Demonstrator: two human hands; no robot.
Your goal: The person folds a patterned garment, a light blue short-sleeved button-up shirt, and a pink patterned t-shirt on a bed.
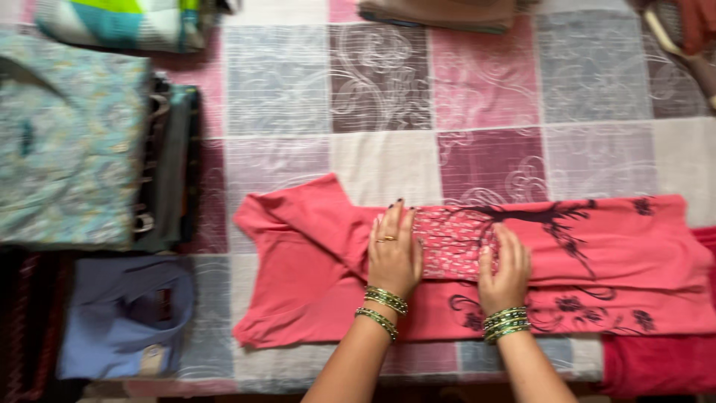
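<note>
Bedsheet (380, 160) of soft printed cloth, checked in pink, grey and maroon squares, covers the work surface. Left edge: folded teal patterned garment (71, 142) above a folded blue shirt (123, 317). Centre: coral kurta (597, 261), thin fabric with dark floral print, lies flat and partly folded lengthwise. Left hand (394, 254) and right hand (506, 270) rest open on it, palms down, fingers flat, gripping nothing

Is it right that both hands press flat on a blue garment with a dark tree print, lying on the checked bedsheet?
Not quite: the garment is coral pink, not blue. The head view shows the left hand and right hand flat on it, on the checked bedsheet, with the dark tree print.
</note>
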